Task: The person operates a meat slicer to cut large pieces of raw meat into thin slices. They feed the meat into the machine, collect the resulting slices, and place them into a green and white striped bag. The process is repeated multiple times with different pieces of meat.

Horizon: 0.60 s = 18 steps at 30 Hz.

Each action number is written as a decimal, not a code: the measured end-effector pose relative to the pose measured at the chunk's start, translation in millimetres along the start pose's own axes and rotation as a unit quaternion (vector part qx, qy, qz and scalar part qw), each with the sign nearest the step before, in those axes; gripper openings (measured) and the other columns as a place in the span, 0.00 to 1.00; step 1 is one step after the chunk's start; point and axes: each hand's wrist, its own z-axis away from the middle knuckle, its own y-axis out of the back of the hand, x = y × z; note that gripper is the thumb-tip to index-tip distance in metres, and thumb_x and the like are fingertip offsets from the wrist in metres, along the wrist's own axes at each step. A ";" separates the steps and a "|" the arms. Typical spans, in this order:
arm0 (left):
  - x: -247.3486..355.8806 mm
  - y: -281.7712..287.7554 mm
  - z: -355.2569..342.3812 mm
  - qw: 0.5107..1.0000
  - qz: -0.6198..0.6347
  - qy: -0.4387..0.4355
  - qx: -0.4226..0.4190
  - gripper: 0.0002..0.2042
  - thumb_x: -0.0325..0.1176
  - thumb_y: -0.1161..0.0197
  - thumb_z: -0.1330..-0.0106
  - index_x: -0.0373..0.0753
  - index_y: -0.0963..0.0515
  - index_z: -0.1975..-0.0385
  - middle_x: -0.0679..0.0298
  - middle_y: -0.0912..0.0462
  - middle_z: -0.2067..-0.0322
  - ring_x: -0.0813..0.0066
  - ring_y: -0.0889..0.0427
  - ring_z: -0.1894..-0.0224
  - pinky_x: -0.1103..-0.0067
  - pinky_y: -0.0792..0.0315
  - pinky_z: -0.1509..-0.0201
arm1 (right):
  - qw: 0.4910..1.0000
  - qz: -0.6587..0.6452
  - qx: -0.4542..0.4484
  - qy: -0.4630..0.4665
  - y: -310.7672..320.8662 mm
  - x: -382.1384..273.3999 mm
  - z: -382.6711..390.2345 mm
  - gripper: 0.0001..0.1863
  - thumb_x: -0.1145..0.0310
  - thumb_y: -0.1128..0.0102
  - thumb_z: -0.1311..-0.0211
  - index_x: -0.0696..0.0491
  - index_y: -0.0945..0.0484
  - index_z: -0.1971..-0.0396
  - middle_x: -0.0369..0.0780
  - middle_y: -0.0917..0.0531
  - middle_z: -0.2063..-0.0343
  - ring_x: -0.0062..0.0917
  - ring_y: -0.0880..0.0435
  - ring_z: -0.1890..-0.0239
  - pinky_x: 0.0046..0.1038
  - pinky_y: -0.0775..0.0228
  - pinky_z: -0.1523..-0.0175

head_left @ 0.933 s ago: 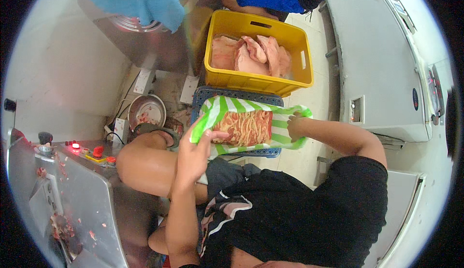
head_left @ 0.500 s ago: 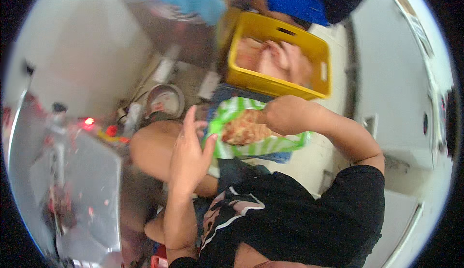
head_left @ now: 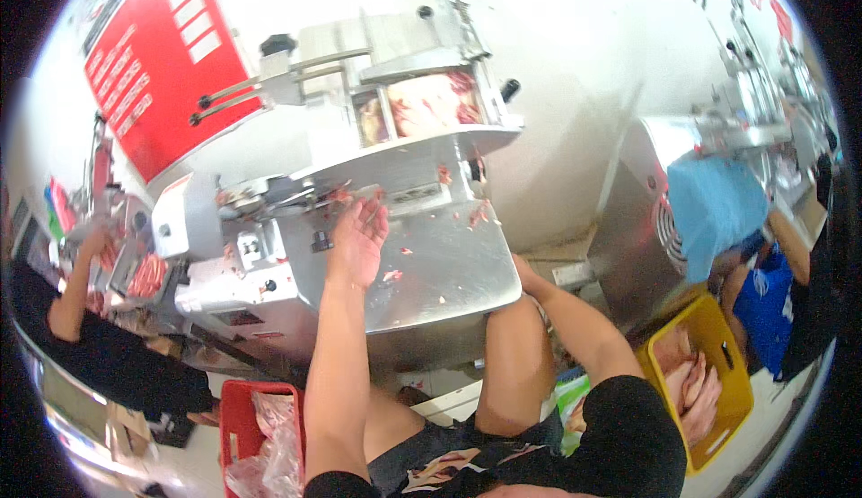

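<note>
My left hand [head_left: 361, 239] is held palm up, fingers a little curled and nothing in it, at the outlet side of a meat slicer. Beneath and beside it the slicer's steel table [head_left: 449, 273] carries small red and pale meat scraps [head_left: 392, 275]. A pale and red block of meat [head_left: 426, 103] lies in the slicer's carriage above. My right hand [head_left: 530, 275] is low by the table's right corner, beside my bent knee; its fingers are hidden. Near my right upper arm, part of a green and white bag [head_left: 567, 408] shows.
A red crate [head_left: 226, 408] with meat and clear plastic stands at lower left, a yellow crate [head_left: 725, 426] of pale meat at right. A second slicer [head_left: 620, 202] bears a blue cloth [head_left: 714, 215]. Co-workers are at the far left [head_left: 117, 345] and far right [head_left: 804, 291].
The view has swung from the floor on the right up to the slicer. My left hand has come to the slicer's outlet. My right hand has left the green and white bag of sliced meat.
</note>
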 end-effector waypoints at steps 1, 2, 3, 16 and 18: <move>-1.7 6.3 -16.7 0.999 0.039 0.005 0.004 0.11 0.33 0.41 0.28 0.34 0.27 0.52 0.56 0.24 0.53 0.64 0.21 0.51 0.72 0.21 0.47 | 1.000 -0.004 -0.008 -0.023 3.5 5.5 2.8 0.23 0.59 0.44 0.28 0.58 0.23 0.41 0.45 0.18 0.45 0.29 0.20 0.44 0.33 0.30 0.38; 1.3 15.1 -28.8 0.997 0.071 -0.001 0.022 0.11 0.32 0.41 0.28 0.33 0.28 0.53 0.55 0.23 0.54 0.64 0.21 0.51 0.71 0.20 0.46 | 0.999 -0.009 -0.022 -0.041 4.8 7.6 1.4 0.22 0.59 0.44 0.28 0.58 0.23 0.41 0.44 0.17 0.46 0.29 0.20 0.45 0.33 0.29 0.39; 7.4 20.0 -41.4 0.994 0.104 -0.009 0.036 0.10 0.31 0.40 0.29 0.33 0.28 0.54 0.54 0.23 0.54 0.63 0.21 0.51 0.71 0.19 0.46 | 0.998 -0.009 -0.029 -0.056 5.2 8.4 1.3 0.22 0.59 0.44 0.28 0.58 0.23 0.42 0.44 0.17 0.47 0.29 0.20 0.46 0.33 0.29 0.40; 25.7 35.5 -69.7 0.981 0.169 0.084 0.045 0.11 0.27 0.48 0.28 0.31 0.23 0.52 0.56 0.18 0.61 0.64 0.20 0.60 0.68 0.17 0.53 | 0.968 -0.061 0.148 -0.194 45.0 16.1 7.1 0.17 0.62 0.42 0.30 0.59 0.19 0.52 0.40 0.14 0.62 0.24 0.16 0.63 0.30 0.22 0.57; 24.3 56.7 -64.1 0.976 0.191 0.108 0.015 0.11 0.28 0.47 0.27 0.34 0.20 0.52 0.57 0.17 0.63 0.65 0.18 0.60 0.71 0.16 0.54 | 0.964 -0.023 0.181 -0.192 59.7 -7.7 -3.4 0.16 0.62 0.44 0.29 0.60 0.20 0.54 0.39 0.14 0.65 0.22 0.17 0.66 0.28 0.23 0.60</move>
